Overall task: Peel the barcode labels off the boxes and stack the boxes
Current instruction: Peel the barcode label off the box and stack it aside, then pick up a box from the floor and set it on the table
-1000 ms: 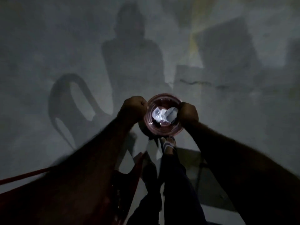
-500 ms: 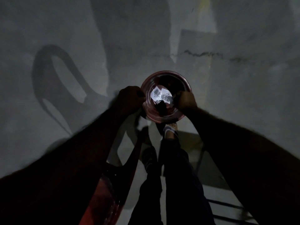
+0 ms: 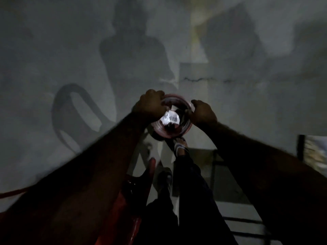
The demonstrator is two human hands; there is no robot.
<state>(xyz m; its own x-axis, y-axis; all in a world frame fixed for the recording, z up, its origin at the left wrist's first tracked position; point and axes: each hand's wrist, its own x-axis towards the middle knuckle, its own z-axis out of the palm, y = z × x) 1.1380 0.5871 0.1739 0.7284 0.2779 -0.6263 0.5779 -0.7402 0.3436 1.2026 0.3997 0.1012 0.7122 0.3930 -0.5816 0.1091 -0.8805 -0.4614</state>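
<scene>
In dim light I hold a round, clear pinkish container (image 3: pixel 184 129) out in front of me, above the floor. My left hand (image 3: pixel 150 105) grips its left rim. My right hand (image 3: pixel 203 112) grips its right rim, fingers curled over the edge. A white barcode label (image 3: pixel 171 117) shows brightly in the container's middle; whether it sits inside or on the underside I cannot tell.
Grey concrete floor (image 3: pixel 70 50) with shadows of me and a chair. A red plastic chair (image 3: pixel 139 188) stands at lower left. My legs and sandalled foot (image 3: pixel 179 147) are below the container. A dark frame with something pale (image 3: pixel 313 152) stands at the right edge.
Both hands have stayed on the container's rim. The label has shifted from the container's upper middle toward its left side, and the view has tilted.
</scene>
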